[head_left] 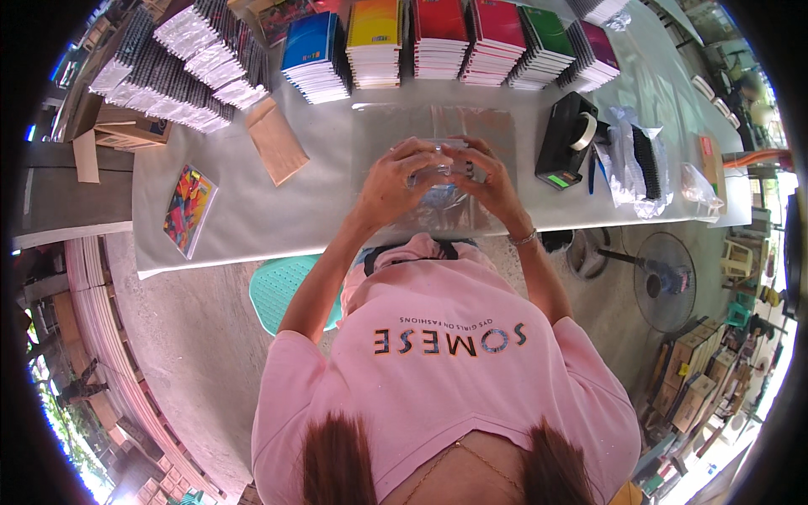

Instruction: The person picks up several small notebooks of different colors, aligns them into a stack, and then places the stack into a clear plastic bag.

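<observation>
Near the middle of the table's front edge, my left hand (402,181) and my right hand (490,181) come together. Their bent fingers grip a small, clear, shiny plastic-looking object (443,156) from both sides; its exact kind does not show, as the fingers cover much of it. Under my hands a clear plastic sheet (370,126) lies flat on the grey-white table cover (328,215). Beyond it stand stacks of spiral notebooks with blue (311,42), yellow (375,23), red and green (547,34) covers.
Wrapped notebook stacks (202,42) fill the far left. A brown envelope (276,141) and a colourful booklet (187,206) lie to the left. At right are a black tape dispenser (564,135) and crumpled plastic with black coils (644,164). A fan (665,282) stands below.
</observation>
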{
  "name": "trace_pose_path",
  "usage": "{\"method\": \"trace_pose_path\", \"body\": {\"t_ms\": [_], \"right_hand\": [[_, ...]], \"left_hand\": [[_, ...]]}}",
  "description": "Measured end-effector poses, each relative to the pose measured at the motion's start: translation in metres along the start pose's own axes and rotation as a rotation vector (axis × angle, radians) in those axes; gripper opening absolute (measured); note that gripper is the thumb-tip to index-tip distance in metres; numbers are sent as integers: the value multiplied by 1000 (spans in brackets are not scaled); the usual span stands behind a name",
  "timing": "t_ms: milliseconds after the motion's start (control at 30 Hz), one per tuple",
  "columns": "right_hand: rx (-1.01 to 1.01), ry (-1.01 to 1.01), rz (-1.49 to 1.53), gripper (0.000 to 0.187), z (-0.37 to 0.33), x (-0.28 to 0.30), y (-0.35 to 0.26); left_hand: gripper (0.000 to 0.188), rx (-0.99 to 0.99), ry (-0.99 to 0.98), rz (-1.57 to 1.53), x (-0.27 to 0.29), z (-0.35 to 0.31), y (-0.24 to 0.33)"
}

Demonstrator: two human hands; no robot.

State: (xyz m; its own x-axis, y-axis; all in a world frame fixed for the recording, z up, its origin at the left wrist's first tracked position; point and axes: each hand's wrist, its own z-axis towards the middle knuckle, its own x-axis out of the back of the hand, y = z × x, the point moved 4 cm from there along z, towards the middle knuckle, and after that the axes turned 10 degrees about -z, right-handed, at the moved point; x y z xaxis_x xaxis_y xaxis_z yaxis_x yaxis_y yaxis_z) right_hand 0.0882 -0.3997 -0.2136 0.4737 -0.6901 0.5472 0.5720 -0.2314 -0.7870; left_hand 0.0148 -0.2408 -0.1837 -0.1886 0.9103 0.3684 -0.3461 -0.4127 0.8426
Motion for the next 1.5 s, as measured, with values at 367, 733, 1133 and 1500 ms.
{"method": "trace_pose_path", "body": {"t_ms": [367,733,1133,1500], "right_hand": [[-49,102,-27,39,-15,-9,1],[-870,866,-13,37,-111,117,127],[-915,856,283,30,-114,128,139],[-784,914,327,24,-126,95,108]], "left_hand": [[21,-168,9,87,-7,-15,-21],[27,-333,61,174,-19,-26,-31],[32,-389,136,169,-22,-30,-33],[16,-325,131,181,-20,-32,-39]]}}
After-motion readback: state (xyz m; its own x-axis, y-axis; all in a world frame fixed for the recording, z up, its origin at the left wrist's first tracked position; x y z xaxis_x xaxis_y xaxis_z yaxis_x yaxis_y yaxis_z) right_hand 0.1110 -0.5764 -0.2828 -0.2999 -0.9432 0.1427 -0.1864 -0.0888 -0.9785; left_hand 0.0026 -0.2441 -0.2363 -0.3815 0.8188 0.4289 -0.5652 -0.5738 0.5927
